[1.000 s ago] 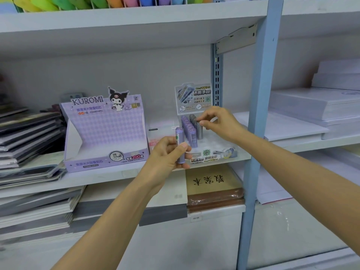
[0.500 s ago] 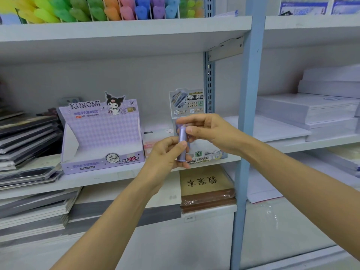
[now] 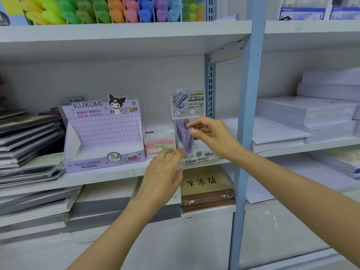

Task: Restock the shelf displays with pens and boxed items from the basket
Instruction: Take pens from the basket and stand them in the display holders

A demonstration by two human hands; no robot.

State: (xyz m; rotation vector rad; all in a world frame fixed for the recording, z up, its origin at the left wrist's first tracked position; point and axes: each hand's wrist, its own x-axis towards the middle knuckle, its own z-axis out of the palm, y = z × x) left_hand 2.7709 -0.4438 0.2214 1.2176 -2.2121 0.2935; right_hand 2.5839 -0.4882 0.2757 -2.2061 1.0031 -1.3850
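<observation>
Hands: two, both bare, forearms reaching up to the middle shelf [image 3: 116,175].
Held tube: one purple tube [image 3: 189,142], tilted with its top leaning right and its lower end down in the stand.
Stand: one clear stand [image 3: 188,106] with a printed header card, on the shelf just left of the blue post [image 3: 247,114].
Row: purple tubes [image 3: 180,131] upright in the stand just left of the held one. They are packed too close to count, and one darker tube sits behind them.
Kuromi box: one lilac Kuromi box [image 3: 103,133], at the left on the same shelf.
Pink box: one pink box [image 3: 159,142], between the Kuromi box and the stand.
Right hand: the right hand [image 3: 211,136] is raised at the stand's front, wrist bent, thumb and forefinger pinching the tube's top, other fingers curled below.
Left hand: the left hand [image 3: 165,172] is lower, back toward the camera, fingers loosely stretched up toward the tube's foot and holding nothing. They are blurred, so I cannot tell whether they touch it.
Elsewhere: highlighters [image 3: 97,10] on the top shelf, notebooks [image 3: 29,133] stacked at the left, paper stacks [image 3: 305,112] right of the post.
</observation>
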